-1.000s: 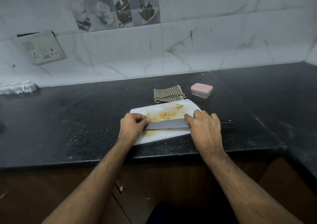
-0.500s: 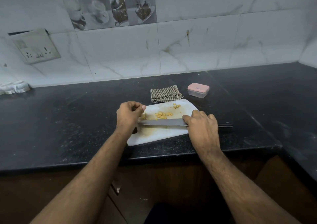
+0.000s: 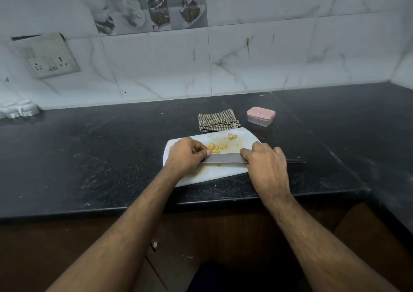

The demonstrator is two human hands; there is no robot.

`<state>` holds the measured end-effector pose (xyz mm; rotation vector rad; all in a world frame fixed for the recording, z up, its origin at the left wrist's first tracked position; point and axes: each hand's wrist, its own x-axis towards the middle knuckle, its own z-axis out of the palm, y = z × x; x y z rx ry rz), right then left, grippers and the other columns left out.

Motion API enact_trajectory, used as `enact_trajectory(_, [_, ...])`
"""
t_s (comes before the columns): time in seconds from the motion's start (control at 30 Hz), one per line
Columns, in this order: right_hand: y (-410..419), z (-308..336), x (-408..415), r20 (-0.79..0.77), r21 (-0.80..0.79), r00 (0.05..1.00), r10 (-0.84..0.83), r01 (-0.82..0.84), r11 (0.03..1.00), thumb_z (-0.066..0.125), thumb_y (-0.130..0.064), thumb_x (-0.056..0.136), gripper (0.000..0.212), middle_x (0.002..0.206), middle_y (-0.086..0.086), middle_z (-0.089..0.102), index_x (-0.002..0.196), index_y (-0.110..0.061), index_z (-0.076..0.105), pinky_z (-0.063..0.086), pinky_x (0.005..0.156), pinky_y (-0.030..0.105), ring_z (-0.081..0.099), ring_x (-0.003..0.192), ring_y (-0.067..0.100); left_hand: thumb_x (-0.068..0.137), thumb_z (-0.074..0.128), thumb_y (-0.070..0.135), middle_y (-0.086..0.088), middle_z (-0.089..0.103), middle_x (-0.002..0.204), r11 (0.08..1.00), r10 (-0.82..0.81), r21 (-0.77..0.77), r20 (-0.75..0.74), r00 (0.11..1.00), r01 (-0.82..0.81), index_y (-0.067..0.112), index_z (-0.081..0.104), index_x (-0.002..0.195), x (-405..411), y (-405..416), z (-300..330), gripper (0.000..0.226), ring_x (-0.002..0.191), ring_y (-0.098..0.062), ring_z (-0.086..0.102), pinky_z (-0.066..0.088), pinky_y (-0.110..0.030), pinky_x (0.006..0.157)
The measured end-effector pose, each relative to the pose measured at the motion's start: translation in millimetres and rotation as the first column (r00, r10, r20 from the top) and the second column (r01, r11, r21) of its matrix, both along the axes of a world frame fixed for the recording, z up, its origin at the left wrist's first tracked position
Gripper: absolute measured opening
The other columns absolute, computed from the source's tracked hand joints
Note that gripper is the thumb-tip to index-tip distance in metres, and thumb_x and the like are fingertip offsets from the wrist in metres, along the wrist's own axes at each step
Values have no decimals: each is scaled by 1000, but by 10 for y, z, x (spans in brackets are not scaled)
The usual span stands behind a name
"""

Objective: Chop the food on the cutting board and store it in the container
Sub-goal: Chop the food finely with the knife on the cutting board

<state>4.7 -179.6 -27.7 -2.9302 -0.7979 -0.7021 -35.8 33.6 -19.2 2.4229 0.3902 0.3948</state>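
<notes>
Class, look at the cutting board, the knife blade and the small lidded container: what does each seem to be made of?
Cutting board: probably white plastic, matte and yellow-stained.
Knife blade: likely steel, given its smooth grey sheen.
Container: seemingly plastic, with a see-through body under an opaque pink lid.

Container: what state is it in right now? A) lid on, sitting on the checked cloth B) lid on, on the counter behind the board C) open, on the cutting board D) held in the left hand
B: the container stands on the black counter with its pink lid on, beyond the cutting board's far right corner, beside the checked cloth and apart from it.
</notes>
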Motion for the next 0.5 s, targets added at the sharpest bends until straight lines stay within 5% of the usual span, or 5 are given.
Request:
enact_trajectory(0.27, [7,-30,34,-10,-1,1000,5,-5,1000,64,-24,96,29,99,-3,54,125,-31,64,45,80,35,52,95,14,95,71,27,22,60,76,984,147,89,97,984,-155,29,73,79,22,60,5,16,82,-8,59,43,-44,101])
enact_trajectory(0.5, [15,-21,16,-6,-25,999,-32,32,999,65,-24,96,33,100,-3,56,128,-32,63,43,74,33,55,92,14,94,71,20,15,72,84,985,126,-153,308,943,-81,30,73,85,-74,96,-63,14,80,0,65,55,-36,80])
